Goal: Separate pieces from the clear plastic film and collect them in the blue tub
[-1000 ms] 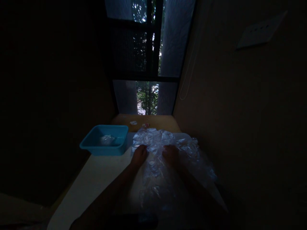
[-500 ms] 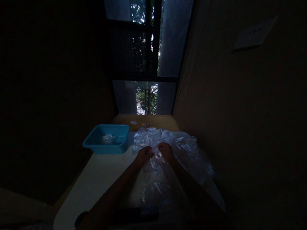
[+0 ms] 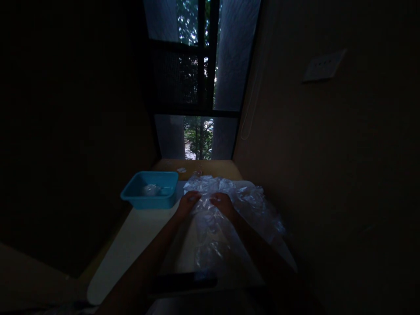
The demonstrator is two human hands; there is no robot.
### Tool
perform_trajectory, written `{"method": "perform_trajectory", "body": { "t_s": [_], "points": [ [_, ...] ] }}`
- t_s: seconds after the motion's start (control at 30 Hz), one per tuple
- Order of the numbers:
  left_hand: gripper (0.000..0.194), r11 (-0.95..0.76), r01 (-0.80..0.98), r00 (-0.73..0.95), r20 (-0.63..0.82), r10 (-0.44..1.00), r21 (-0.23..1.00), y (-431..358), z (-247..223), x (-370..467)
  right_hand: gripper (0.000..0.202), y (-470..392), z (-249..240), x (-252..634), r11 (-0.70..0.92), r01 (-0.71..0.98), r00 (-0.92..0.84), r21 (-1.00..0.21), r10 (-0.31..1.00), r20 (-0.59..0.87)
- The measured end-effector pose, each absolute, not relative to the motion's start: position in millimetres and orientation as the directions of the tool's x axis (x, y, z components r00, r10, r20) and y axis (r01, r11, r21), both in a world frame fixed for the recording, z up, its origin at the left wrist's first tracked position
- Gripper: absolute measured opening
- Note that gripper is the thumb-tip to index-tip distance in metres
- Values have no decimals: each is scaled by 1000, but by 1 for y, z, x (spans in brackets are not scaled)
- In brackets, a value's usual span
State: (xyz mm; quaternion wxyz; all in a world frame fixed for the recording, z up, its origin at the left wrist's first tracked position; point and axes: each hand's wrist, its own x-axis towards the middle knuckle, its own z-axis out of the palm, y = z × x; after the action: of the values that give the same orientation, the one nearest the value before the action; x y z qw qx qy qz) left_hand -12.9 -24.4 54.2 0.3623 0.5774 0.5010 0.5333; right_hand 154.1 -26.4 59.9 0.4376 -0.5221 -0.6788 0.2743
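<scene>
Both hands are at a crumpled heap of clear plastic bags (image 3: 210,183) on the white table. My left hand (image 3: 188,202) is closed, its fingers pinching the near part of the plastic. Just to the right, my right hand (image 3: 224,204) grips the same plastic, thumb and fingers together. A short stretch of film spans the gap between them. From there a clear plastic bag (image 3: 213,253) trails toward me between my forearms. Dim light hides the fingertips in part.
A blue plastic basin (image 3: 149,202) with a small clear bundle (image 3: 151,189) inside stands at the left. More clear plastic (image 3: 254,199) spreads over the right side of the white tabletop (image 3: 141,236). A dark, flat object (image 3: 185,281) lies at the near edge. A window rises behind.
My hands have moved slightly farther apart, the left one shifting left and up, with the plastic stretched between them. The camera view has turned a little.
</scene>
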Motion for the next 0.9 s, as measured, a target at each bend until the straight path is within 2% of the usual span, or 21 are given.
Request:
{"method": "perform_trajectory", "body": {
  "t_s": [0.17, 0.3, 0.4, 0.53, 0.7, 0.9],
  "points": [
    [39, -139, 16, 37, 139, 990, 990, -40, 72, -15, 22, -33, 76, 155, 291, 348, -31, -891, 954, 299],
    [31, -60, -5, 132, 60, 989, 998, -53, 79, -15, 26, -37, 81, 155, 282, 288, -11, -915, 957, 291],
    [33, 13, -57, 118, -6, 993, 998, -57, 75, -15, 25, -41, 80, 155, 254, 117, 3, -960, 967, 256],
    [37, 42, -107, 71, -34, 997, 993, -60, 62, -17, 24, -48, 73, 154, 97, -131, -77, -987, 991, 107],
    [37, 52, -142, 53, -45, 998, 988, -67, 44, -17, 27, -51, 52, 152, -4, -137, -31, -991, 1000, 0],
    [33, 28, -120, -44, -33, 998, 992, -60, 20, -15, 28, -38, 25, 152, 50, -116, 44, -992, 998, 45]
  ]
}}
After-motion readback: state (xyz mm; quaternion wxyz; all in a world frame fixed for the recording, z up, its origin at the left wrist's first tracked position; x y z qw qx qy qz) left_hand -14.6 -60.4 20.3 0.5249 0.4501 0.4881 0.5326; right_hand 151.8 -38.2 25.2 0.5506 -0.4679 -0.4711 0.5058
